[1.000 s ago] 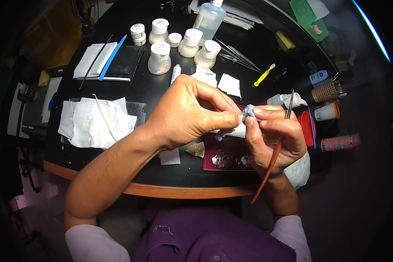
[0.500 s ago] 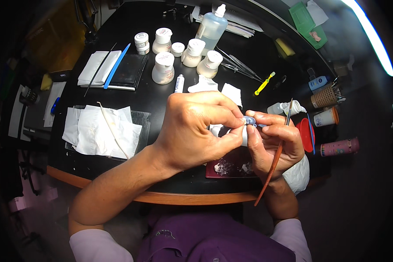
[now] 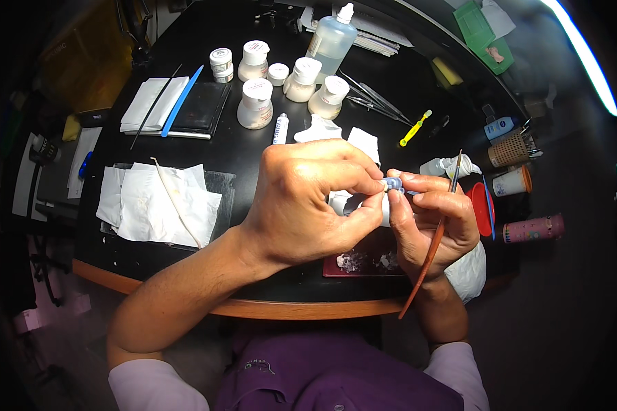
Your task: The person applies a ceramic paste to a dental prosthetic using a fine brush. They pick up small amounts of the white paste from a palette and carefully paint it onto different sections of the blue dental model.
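My left hand (image 3: 308, 198) reaches across the desk with thumb and fingertips pinched together. They meet a small blue-grey, shiny piece (image 3: 393, 183) with a whitish bit at its left end; its kind is too small to tell. From the other side the thumb and fingers of my right hand (image 3: 439, 212) grip the same piece. A thin brush (image 3: 426, 267) with a reddish-brown handle also lies through my right hand's fingers, dark tip up and handle end down. Below the hands is a dark red slab (image 3: 337, 266) with white powdery smears, partly hidden.
Several white-lidded jars (image 3: 256, 109) and a large clear bottle (image 3: 332, 44) stand behind. At left, white tissues (image 3: 154, 205) bear a curved pale stick (image 3: 175, 202). Tweezers (image 3: 373, 103), a yellow tool (image 3: 415, 129) and a red dish (image 3: 482, 209) lie rightward.
The small blue-grey piece looks slightly turned between my fingertips. Both hands keep nearly the same place and grip.
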`<state>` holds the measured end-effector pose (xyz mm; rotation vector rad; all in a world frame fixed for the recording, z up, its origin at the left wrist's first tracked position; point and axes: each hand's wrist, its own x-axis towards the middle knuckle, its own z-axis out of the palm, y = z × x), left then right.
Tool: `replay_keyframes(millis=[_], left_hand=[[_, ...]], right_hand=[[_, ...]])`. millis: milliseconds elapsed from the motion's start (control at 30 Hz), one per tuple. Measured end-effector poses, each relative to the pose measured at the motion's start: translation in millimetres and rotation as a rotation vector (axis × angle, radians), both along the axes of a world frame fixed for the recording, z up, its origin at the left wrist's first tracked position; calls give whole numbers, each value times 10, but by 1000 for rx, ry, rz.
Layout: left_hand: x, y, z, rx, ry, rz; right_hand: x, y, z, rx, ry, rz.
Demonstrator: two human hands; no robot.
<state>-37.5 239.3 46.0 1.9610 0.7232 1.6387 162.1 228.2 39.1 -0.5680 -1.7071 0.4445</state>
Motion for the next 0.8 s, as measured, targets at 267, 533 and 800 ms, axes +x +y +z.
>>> replay_keyframes(millis=[267, 533, 800], left_hand=[[-24, -12, 11, -521, -117, -265], [-18, 1, 22, -656, -206, -337], [-19, -3, 16, -652, -207, -346]], right_hand=[[3, 25, 10, -99, 79, -38], [-21, 10, 12, -127, 92, -54], [-13, 5, 23, -125, 72, -66]])
